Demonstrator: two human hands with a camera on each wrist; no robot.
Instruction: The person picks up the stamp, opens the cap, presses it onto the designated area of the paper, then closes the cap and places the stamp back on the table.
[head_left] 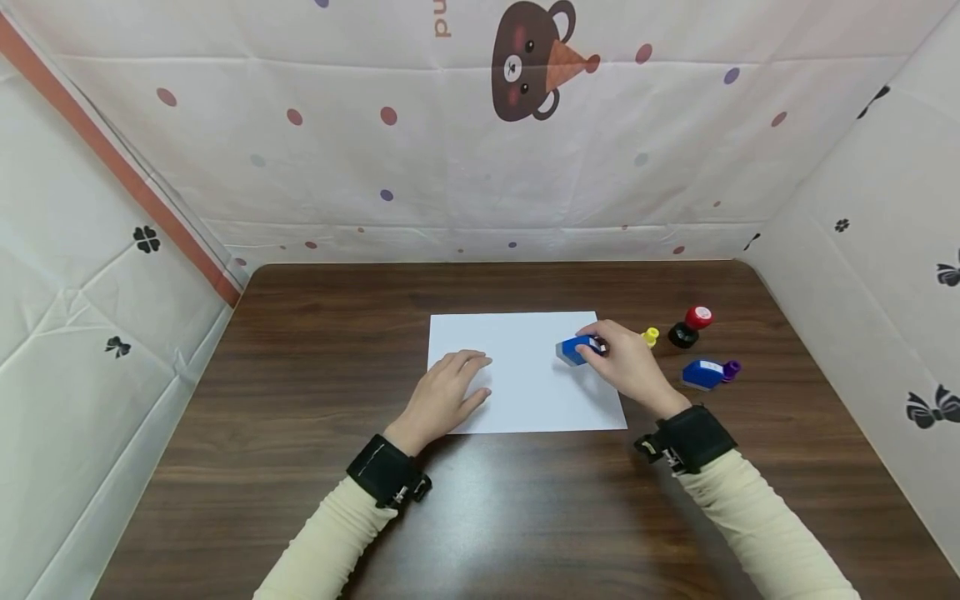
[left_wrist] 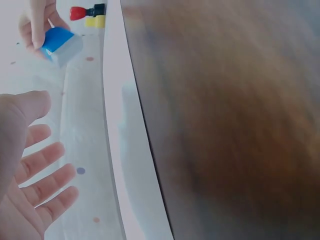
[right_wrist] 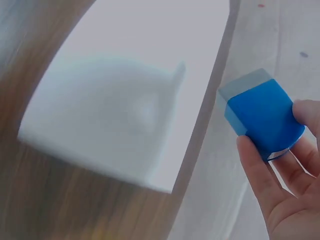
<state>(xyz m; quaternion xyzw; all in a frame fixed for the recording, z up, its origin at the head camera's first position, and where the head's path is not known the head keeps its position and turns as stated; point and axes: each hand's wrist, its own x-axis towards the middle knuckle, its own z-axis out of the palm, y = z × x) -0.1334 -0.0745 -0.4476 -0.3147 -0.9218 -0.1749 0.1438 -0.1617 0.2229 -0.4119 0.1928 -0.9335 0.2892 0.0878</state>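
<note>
In the head view a white sheet of paper (head_left: 525,400) lies on the brown table. My right hand (head_left: 626,367) holds a blue stamp (head_left: 574,350) with a translucent end above the sheet's right part. Thumb and fingers pinch its sides, as the right wrist view shows of the stamp (right_wrist: 262,117); the fingers hide part of its handle end. My left hand (head_left: 444,393) is over the sheet's left edge, fingers loosely extended and holding nothing. Whether it touches the paper I cannot tell.
Right of the sheet, a second blue stamp (head_left: 703,375) with a purple handle lies on its side. Behind it stands a red-and-black stamp (head_left: 691,327). A yellow piece (head_left: 650,336) shows partly behind my right hand. Printed cloth (head_left: 450,150) hangs around the table (head_left: 315,467).
</note>
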